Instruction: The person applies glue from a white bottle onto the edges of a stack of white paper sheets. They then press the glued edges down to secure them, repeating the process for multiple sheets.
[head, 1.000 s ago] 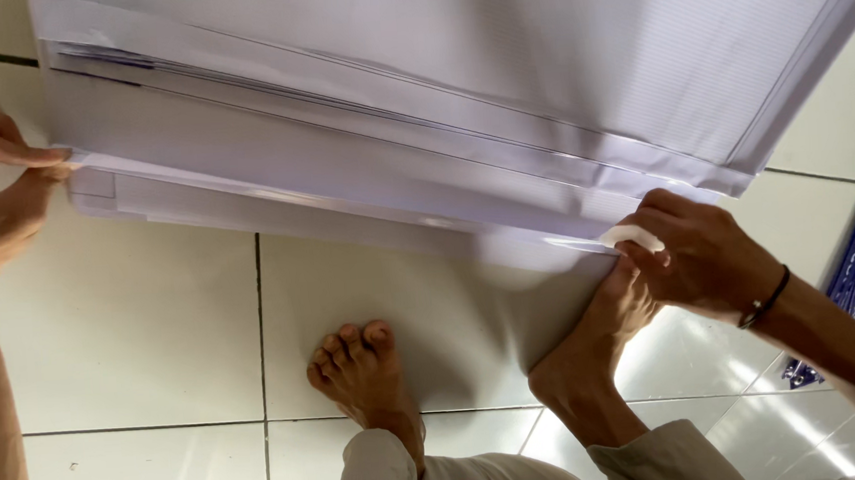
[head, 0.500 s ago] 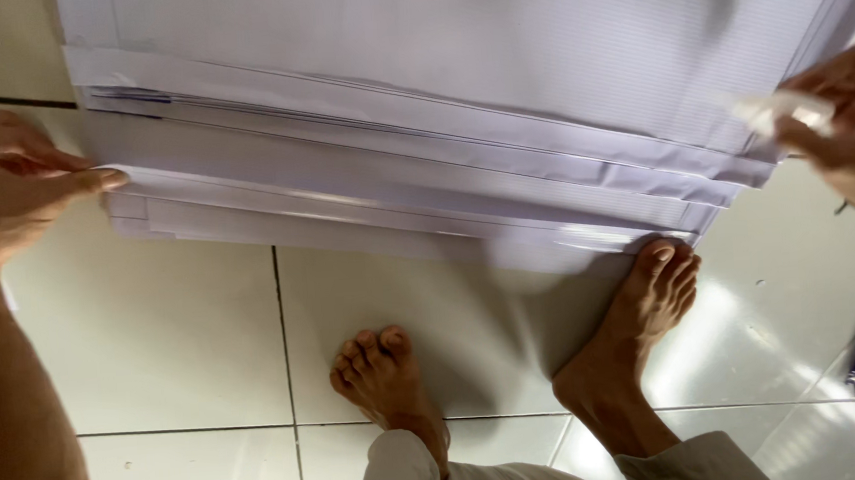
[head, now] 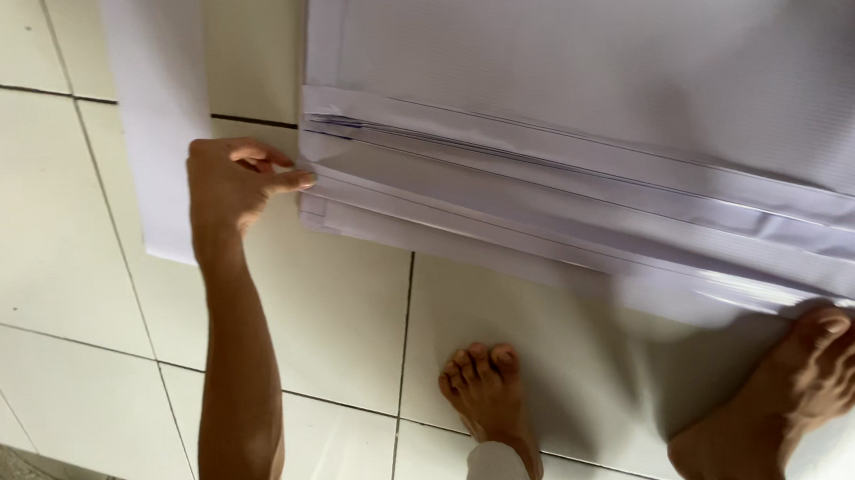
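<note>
Leaving view: right hand; left hand (head: pixel 233 183) pinching folded sheet (head: pixel 587 229).

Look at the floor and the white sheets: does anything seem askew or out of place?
Yes. The stack of large white sheets is fanned, its lower edges stepped rather than flush. The left hand pinches its corner, a bare foot stands at its lower right edge, and a separate sheet lies apart.
</note>
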